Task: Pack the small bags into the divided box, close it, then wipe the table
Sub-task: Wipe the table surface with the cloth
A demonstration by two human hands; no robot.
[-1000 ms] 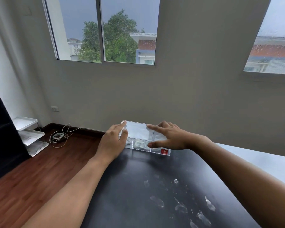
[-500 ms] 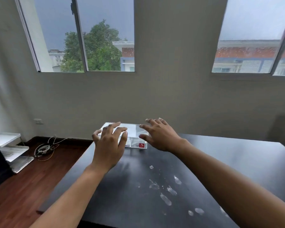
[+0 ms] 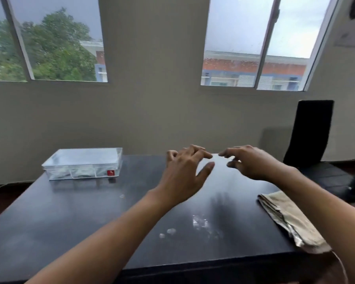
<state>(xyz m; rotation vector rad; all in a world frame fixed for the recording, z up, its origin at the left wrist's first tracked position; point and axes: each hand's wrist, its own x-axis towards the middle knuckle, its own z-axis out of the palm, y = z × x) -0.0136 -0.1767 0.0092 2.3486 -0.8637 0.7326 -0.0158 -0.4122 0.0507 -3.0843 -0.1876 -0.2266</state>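
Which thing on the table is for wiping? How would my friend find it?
Start at the big black table and go to its right edge, near the black chair. There lies a folded beige cloth, flat and crumpled. It is the only soft thing; the clear plastic box far left is hard and shiny.

Two bare forearms are seen entering from the near edge, each ending in a bare hand. No sleeve, cuff or glove is observed on either arm up to the frame edge. On the left hand (image 3: pixel 182 173) no ring, watch or band is noted at the fingers or wrist. On the right hand (image 3: pixel 252 162) the same is recorded. Fingernails are seen short and unpainted where visible; finer detail is lost to motion blur.
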